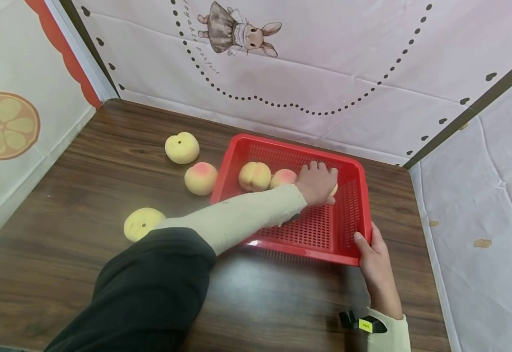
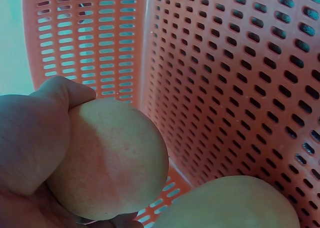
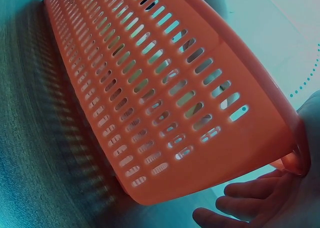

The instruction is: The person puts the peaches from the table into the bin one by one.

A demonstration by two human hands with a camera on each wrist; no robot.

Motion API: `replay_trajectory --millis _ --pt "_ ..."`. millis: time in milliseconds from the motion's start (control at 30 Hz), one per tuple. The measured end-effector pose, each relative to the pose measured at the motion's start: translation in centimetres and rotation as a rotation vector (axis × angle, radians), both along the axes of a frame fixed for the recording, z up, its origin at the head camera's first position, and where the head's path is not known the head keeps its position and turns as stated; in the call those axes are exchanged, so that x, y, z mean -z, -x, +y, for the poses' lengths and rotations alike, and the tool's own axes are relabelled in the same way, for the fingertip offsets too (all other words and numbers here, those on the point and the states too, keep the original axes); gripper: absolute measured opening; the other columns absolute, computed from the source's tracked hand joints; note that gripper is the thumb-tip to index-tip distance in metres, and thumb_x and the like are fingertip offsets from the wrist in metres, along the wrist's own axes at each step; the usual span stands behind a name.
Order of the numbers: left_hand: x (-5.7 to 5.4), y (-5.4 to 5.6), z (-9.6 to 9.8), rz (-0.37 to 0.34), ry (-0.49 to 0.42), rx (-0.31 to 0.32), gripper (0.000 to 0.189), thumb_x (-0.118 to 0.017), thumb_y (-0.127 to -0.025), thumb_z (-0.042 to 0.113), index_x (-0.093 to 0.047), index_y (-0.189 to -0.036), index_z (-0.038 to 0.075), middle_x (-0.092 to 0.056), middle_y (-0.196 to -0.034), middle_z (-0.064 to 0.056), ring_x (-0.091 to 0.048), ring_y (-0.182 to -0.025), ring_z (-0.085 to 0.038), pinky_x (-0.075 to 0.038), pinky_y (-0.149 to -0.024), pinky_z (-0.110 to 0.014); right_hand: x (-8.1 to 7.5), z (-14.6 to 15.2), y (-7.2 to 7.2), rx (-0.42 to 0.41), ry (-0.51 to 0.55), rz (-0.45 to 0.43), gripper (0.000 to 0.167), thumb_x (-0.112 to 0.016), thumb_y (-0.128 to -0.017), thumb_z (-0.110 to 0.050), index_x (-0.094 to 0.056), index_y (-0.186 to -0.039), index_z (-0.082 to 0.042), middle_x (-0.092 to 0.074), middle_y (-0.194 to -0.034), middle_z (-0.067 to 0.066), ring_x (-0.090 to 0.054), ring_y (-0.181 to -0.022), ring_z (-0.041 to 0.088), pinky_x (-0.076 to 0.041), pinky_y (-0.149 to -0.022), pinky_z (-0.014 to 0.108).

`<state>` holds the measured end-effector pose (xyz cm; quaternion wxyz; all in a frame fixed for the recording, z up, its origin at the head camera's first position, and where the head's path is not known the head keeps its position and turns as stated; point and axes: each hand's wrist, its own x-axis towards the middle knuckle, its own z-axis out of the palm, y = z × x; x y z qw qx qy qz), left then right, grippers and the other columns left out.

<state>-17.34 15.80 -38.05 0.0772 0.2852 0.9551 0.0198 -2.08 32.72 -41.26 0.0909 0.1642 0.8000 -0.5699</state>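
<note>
My left hand [image 1: 317, 183] reaches into a red perforated plastic basket [image 1: 313, 252] and grips a peach [image 2: 115, 160]; in the head view only a sliver of that peach shows beside the fingers. Two more peaches lie in the basket to the left of this hand, a yellowish peach [image 1: 254, 176] and a pink-topped peach [image 1: 283, 176], the latter partly covered by the wrist. With its thumb over the rim, my right hand [image 1: 376, 256] holds the basket's near right corner. Its fingers [image 3: 250, 188] reach under the rim from outside.
Left of the basket, a pale peach [image 1: 182, 147] and a pink-topped peach [image 1: 200, 178] sit on the dark wooden table [image 1: 256, 303]. Another pale peach [image 1: 143, 224] lies nearer, partly behind the left sleeve. Printed fabric walls [image 1: 326, 73] enclose the table's back and sides.
</note>
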Motion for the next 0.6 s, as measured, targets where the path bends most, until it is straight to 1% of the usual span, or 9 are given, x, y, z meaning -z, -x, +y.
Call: replay_trajectory --millis 300,500,600 --pt "0.6 0.2 -0.2 0.019 0.027 -0.013 0.068 -0.067 -0.095 0.06 -0.051 -0.141 0.014 -0.065 -0.129 -0.01 -0.062 -0.119 -0.028 -0.054 -0.099 -0.043 0.0 -0.1 0.0 0.006 -0.014 0.003 0.061 -0.044 -0.111 -0.026 -0.02 -0.167 -0.022 -0.048 -0.158 0.013 -0.066 -0.108 0.006 -0.059 -0.087 0.021" --pt "1.1 0.2 -0.3 0.005 0.015 -0.027 0.067 -0.069 -0.093 0.06 -0.052 -0.14 0.015 -0.065 -0.129 -0.01 -0.061 -0.12 -0.03 -0.051 -0.101 -0.047 0.0 -0.1 0.0 0.008 -0.012 0.007 0.061 -0.045 -0.111 -0.026 -0.02 -0.166 -0.022 -0.048 -0.157 0.013 -0.067 -0.107 0.005 -0.059 -0.086 0.02" --pt "1.4 0.3 -0.3 -0.008 0.016 -0.029 0.069 -0.068 -0.094 0.06 -0.05 -0.142 0.015 -0.064 -0.13 -0.011 -0.059 -0.121 -0.03 -0.049 -0.103 -0.049 0.0 -0.2 -0.1 0.006 -0.016 0.014 0.06 -0.044 -0.111 -0.025 -0.02 -0.167 -0.02 -0.049 -0.156 0.014 -0.066 -0.106 0.003 -0.058 -0.085 0.019"
